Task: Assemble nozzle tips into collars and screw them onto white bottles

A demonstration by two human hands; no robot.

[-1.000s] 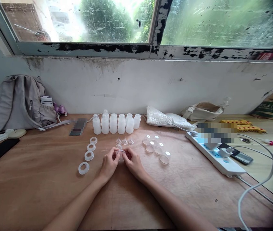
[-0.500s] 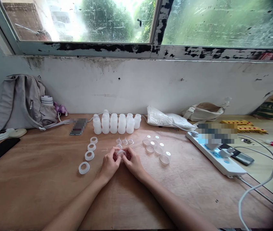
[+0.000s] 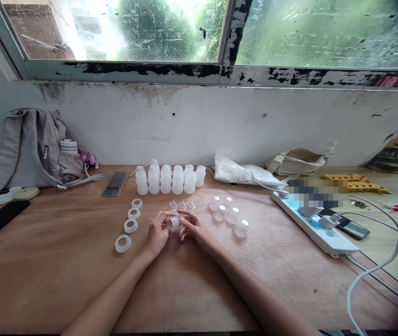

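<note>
Above the middle of the table I hold a translucent ribbed screw ring (image 3: 174, 224), tilted so that its ridged side shows. My left hand (image 3: 158, 231) pinches its left side between thumb and fingers. On the other side, the fingertips of my right hand (image 3: 195, 227) are bent against the ring's right edge. Just beyond my fingers stand several clear teats (image 3: 182, 205) in a short row, one partly hidden by my hands. To the left, several similar screw rings (image 3: 131, 226) lie in a line. Several clear domed caps (image 3: 240, 229) rest to the right.
Frosted small bottles (image 3: 166, 179) stand in rows near the wall, beside a white plastic bag (image 3: 243, 172). A power strip (image 3: 316, 228) with plugs and cables lies at right. A phone (image 3: 114, 185), a black case (image 3: 1, 222) and a grey backpack (image 3: 34, 149) are at left.
The ring has been tipped from lying nearly flat to showing its ribbed side. My right fingers have loosened and spread a little; my left hand keeps its pinch.
</note>
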